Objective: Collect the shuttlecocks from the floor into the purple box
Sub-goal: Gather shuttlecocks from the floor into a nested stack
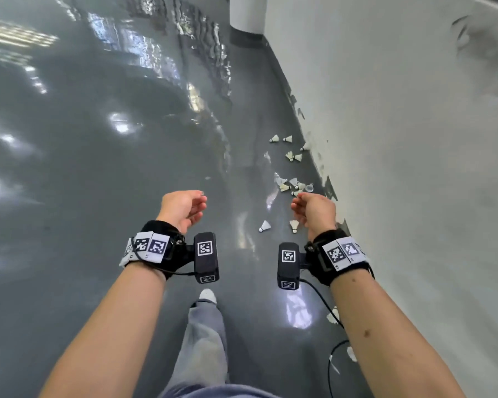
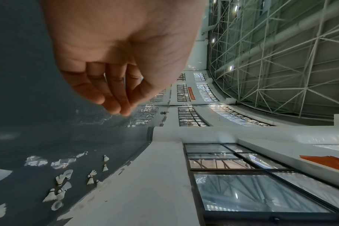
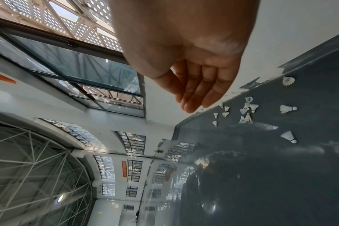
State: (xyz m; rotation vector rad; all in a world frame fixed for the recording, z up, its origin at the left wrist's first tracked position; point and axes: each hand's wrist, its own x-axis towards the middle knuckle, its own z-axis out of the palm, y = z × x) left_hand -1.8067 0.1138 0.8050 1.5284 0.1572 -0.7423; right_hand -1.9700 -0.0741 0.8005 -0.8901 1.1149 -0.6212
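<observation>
both hands, left hand (image 1: pixel 183 207) and right hand (image 1: pixel 314 209), hang relaxed and empty above scattered shuttlecocks (image 1: pixel 292 186).

My left hand (image 1: pixel 183 206) and right hand (image 1: pixel 314 209) hang side by side above the floor (image 1: pixel 98 168). Ahead of my right hand, shuttlecocks (image 1: pixel 292 185) lie scattered on the floor along the foot of the wall (image 1: pixel 400 139) to my right.

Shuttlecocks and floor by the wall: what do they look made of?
Shuttlecocks: white skirts that look like feather, rounded pale bases, possibly cork; too small to confirm. Floor: smooth grey glossy coating, likely painted or epoxy, mirroring lights and windows, chipped along the wall.
</observation>
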